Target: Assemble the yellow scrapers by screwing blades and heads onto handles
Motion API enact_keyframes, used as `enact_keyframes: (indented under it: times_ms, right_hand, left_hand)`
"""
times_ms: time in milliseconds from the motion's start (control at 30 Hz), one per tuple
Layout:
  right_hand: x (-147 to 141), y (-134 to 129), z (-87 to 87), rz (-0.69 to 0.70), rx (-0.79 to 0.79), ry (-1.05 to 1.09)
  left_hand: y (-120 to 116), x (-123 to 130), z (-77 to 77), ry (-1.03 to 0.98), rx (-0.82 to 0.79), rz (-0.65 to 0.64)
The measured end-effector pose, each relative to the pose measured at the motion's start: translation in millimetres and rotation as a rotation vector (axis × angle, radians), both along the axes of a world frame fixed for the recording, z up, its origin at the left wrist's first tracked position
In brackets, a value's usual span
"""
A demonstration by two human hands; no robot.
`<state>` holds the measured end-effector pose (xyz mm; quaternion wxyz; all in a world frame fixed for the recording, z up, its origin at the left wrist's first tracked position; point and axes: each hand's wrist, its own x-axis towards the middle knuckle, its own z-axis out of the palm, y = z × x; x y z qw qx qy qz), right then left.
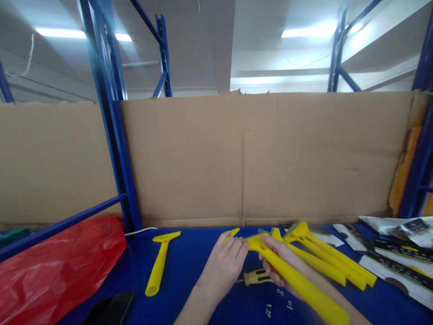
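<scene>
My right hand (278, 253) is wrapped round a yellow scraper (304, 289), whose long handle slants down to the lower right. At the scraper's head, my left hand (228, 259) has its fingers closed on a small yellow piece (232, 233). Whether that piece is joined to the head I cannot tell, as my fingers cover it. Below my hands lies a screwdriver (257, 277) with a pale yellow handle. Several small shiny parts (268, 311) rest on the blue surface nearer to me.
Several yellow scrapers (333, 262) lie piled at the right, beside black-and-white packaging (399, 277). Another scraper (158, 262) lies to the left. A red plastic bag (67, 266) and a dark phone (110, 310) are at lower left. Cardboard (189, 158) walls the back, between blue posts (117, 135).
</scene>
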<state>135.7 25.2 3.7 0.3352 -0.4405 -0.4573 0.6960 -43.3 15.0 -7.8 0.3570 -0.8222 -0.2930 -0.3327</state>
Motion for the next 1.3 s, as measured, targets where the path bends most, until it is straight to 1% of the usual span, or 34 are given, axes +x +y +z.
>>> enact_keyframes:
  times_ms: [67,133,200,267,333,400,433,500,567,667,733,833,1100,1300]
  right_hand:
    - [0,-5,3.6,-0.092,0.045,0.091]
    - [-1,-9,8.3,-0.141,0.029,0.127]
    - [-2,-12,13.1,-0.155,0.025,0.1]
    - [-2,-14,17.0,-0.151,0.11,0.0]
    - [0,-16,19.8,-0.08,0.252,-0.198]
    - [4,-21,21.1,0.053,0.383,-0.433]
    - [7,-24,21.2,0.133,0.42,-0.543]
    - [10,-29,19.7,0.273,0.446,-0.716]
    - [12,-33,16.1,0.37,0.437,-0.828]
    - [9,-34,9.7,0.427,0.421,-0.918]
    - [7,-33,6.9,0.437,0.412,-0.939]
    - [4,-31,6.0,0.436,0.396,-0.931]
    - [5,-27,4.0,0.415,0.365,-0.86]
    - [3,-32,6.3,0.401,0.379,-0.863]
  left_hand:
    - [0,4,-2.9,-0.058,-0.08,-0.006]
    - [1,7,-6.6,-0.186,-0.2,-0.01]
    - [3,9,-9.6,-0.332,-0.326,-0.015]
    - [4,10,-11.1,-0.462,-0.438,-0.014]
    - [7,8,-11.5,-0.597,-0.54,-0.003]
    - [12,5,-11.9,-0.765,-0.658,0.004]
    - [15,3,-12.5,-0.856,-0.722,-0.001]
    - [21,-1,-14.3,-1.037,-0.84,-0.042]
    - [26,-4,-16.2,-1.194,-0.938,-0.126]
    - [30,-6,-16.4,-1.369,-1.057,-0.249]
    - [29,-6,-14.4,-1.432,-1.113,-0.279]
    - [26,-4,-9.6,-1.476,-1.159,-0.288]
    - [18,3,0.2,-1.579,-1.242,-0.301]
    - [15,3,2.8,-1.599,-1.271,-0.304]
